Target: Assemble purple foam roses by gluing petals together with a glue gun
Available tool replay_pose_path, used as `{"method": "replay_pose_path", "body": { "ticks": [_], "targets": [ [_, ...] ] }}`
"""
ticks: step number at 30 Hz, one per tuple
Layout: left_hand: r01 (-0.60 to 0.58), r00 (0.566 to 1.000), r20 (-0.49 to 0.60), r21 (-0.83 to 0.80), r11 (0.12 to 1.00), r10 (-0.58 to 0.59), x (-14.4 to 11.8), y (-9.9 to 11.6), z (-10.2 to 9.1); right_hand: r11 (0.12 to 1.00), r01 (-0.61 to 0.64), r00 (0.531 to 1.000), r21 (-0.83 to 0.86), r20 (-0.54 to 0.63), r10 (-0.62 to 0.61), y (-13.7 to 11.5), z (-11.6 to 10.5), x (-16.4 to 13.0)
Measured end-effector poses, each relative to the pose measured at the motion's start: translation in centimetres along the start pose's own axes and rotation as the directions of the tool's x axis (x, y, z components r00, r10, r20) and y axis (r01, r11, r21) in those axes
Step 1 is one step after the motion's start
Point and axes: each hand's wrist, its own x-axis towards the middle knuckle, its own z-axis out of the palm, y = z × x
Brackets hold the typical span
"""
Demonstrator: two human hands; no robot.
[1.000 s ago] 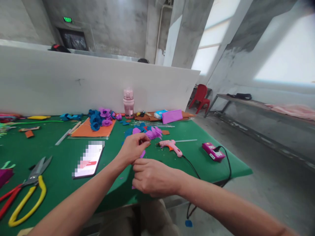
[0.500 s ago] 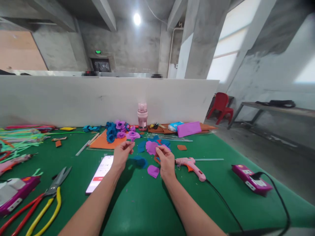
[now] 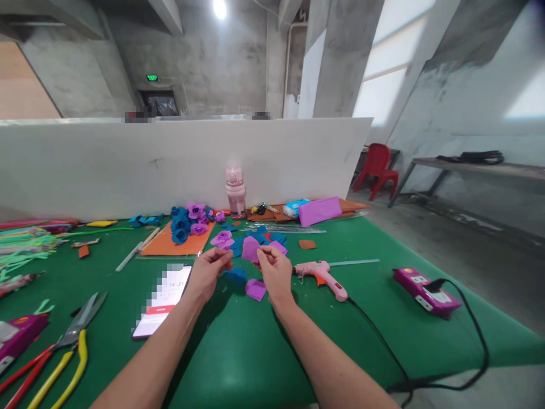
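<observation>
A pile of finished flowers [image 3: 187,220] sits by the desk's far edge; your left hand [image 3: 210,271] and right hand [image 3: 275,271] each pinch purple petals [image 3: 250,248], with loose pieces left.

Green table [image 3: 238,363] with phone [image 3: 164,298], scissors [image 3: 63,352], glue gun [image 3: 321,275], felt flowers [image 3: 187,218].

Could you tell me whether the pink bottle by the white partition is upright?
Upright: the pink bottle stands on its base, cap on top.
</observation>
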Motion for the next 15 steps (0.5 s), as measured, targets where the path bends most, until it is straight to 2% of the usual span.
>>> {"method": "replay_pose_path", "body": {
  "ticks": [4, 8, 12, 15],
  "targets": [
    [-0.031, 0.999, 0.026, 0.034, 0.999, 0.03, -0.2, -0.3, 0.3, 0.989, 0.08, 0.995, -0.126, -0.05, -0.087, -0.7, -0.4, 0.0],
    [0.034, 0.993, 0.115, -0.029, 0.999, -0.03, -0.8, -0.1, 0.9, 0.961, 0.148, 0.983, -0.232, -0.072, -0.168, -1.3, -0.5, -0.1],
    [0.119, 0.973, 0.208, -0.094, 0.988, -0.098, -1.2, 0.0, 1.3, 0.949, 0.167, 0.98, -0.269, -0.062, -0.19, -1.8, -0.4, -0.2],
    [0.116, 0.969, 0.229, -0.077, 0.99, -0.095, -1.2, -0.1, 1.4, 0.945, 0.166, 0.98, -0.281, -0.061, -0.191, -1.9, -0.4, -0.2]
  ]
}}
